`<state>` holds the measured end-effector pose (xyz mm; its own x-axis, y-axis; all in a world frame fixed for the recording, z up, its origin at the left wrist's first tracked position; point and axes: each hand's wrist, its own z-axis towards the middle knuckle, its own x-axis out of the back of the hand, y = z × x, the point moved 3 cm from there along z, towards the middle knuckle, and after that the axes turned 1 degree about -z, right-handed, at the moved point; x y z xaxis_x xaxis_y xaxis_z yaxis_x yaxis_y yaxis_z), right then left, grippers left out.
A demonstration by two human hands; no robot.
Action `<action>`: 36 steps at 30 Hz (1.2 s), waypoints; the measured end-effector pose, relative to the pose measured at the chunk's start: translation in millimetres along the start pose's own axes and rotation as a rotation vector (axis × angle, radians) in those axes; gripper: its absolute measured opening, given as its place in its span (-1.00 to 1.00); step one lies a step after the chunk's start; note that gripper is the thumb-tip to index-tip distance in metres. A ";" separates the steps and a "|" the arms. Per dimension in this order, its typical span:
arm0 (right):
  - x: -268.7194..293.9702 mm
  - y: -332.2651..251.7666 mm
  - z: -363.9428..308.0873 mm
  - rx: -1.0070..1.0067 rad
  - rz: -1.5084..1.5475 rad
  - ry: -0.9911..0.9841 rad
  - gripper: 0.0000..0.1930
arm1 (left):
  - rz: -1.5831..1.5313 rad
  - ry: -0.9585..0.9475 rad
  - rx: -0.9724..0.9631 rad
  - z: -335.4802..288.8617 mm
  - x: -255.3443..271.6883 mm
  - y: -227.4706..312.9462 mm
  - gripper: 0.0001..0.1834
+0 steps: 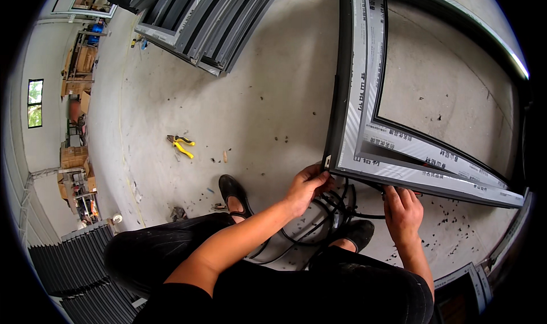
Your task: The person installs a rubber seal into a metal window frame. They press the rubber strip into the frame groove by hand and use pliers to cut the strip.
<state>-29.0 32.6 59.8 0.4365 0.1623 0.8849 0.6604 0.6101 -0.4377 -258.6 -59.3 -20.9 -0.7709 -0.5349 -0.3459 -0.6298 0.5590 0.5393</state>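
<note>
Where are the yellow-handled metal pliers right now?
In the head view, the yellow-handled metal pliers lie on the grey concrete floor, left of centre, ahead and left of the person's black left shoe.

Head-worn, this left fisheye of two, and it's looking steeply down: lap close below, left hand and right hand farther out, floor spreading beyond, wall bending along the left rim!

Forearms reach forward, right grip knuckles-up, left grip seemingly pinching.
</note>
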 end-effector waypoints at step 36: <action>26.9 -16.9 61.7 -0.330 0.285 0.061 -0.59 | -0.073 0.174 -0.266 186.1 65.8 268.9 -0.78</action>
<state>-66.1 74.5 100.8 0.6584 0.2360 0.7147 0.6637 0.2656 -0.6992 -496.4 173.7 -41.5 -0.6827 -0.6802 -0.2669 -0.6178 0.3423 0.7079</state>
